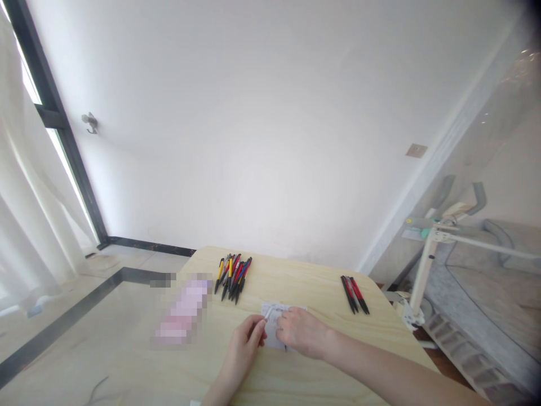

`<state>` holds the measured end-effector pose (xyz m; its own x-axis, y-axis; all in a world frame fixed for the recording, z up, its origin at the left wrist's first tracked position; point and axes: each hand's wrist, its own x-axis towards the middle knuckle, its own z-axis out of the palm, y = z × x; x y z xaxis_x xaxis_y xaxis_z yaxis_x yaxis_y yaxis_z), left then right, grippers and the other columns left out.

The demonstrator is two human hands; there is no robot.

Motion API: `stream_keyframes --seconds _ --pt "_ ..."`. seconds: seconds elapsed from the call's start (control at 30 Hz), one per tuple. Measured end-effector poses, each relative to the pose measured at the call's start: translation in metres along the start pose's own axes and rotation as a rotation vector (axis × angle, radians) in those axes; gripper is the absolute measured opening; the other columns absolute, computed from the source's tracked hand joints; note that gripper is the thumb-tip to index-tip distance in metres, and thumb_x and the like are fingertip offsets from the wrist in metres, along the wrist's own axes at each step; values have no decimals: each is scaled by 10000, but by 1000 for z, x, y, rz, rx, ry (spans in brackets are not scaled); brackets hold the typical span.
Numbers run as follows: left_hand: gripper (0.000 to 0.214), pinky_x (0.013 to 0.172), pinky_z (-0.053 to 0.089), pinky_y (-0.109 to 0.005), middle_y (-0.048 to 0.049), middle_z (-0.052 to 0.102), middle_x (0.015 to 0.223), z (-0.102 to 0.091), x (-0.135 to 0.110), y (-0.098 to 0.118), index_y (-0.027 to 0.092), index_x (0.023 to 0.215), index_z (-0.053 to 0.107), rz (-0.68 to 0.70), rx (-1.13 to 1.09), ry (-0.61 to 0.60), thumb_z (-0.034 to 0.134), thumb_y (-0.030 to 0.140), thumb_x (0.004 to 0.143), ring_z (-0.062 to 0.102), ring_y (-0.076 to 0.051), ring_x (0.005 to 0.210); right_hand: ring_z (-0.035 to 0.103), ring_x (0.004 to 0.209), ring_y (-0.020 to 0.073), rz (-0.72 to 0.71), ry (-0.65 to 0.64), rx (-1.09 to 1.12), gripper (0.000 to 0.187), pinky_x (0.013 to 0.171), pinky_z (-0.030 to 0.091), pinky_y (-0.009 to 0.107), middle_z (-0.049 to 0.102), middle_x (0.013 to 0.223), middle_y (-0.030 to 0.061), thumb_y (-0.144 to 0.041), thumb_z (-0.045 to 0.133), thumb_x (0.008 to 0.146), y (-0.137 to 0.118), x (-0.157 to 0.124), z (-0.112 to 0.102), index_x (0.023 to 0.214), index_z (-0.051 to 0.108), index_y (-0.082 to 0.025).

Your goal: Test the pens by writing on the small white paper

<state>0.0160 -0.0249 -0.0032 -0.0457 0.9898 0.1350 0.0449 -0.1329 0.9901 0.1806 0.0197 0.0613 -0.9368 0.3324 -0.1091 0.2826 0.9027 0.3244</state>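
My left hand (245,341) is curled in a pinch at the left edge of a small white paper (273,316) that lies on the light wooden table (296,282). A thin pale stick-like item shows between its fingertips, too small to name. My right hand (302,332) rests palm down on the paper, fingers bent and pressed on it. Beyond the hands, a bunch of several pens (232,276) with yellow, red and blue barrels lies at the left. A smaller group of red and black pens (354,294) lies at the right.
A blurred pink patch (181,310) covers something on the table's left side. Beside the table's right edge stands a white frame (426,265) and a grey sofa (486,293). A window with white curtains (29,214) is at the left, a white wall behind.
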Motion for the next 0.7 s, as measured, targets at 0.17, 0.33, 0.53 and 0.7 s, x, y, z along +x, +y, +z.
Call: stream_keyframes --seconds 0.17,0.33,0.53,0.7 --pt "277 503 419 -218 9 547 578 -1 0 -3 145 808 595 15 -8 -11 472 392 809 519 -115 514 554 672 184 -22 15 -8 162 578 380 294 633 715 52 -116 481 803 -1 5 0 730 620 -155" --pt "262 513 418 -220 13 540 586 -1 1 -5 144 827 582 14 -12 -29 457 374 823 513 -113 519 564 649 182 -56 -11 -13 152 540 374 289 639 689 47 -107 501 788 -1 9 -3 714 623 -160" --pt "250 512 417 -220 11 545 580 -1 0 -7 147 828 589 21 -27 -22 473 368 815 514 -116 519 566 639 183 -82 -42 -27 132 521 376 293 647 681 47 -115 518 781 -3 15 3 707 614 -168" --pt "250 515 415 -221 16 532 578 -1 0 -7 150 838 577 18 -28 -30 460 371 824 511 -116 525 553 591 171 -100 -31 -32 140 514 375 299 643 646 44 -105 530 761 -5 19 14 659 600 -168"
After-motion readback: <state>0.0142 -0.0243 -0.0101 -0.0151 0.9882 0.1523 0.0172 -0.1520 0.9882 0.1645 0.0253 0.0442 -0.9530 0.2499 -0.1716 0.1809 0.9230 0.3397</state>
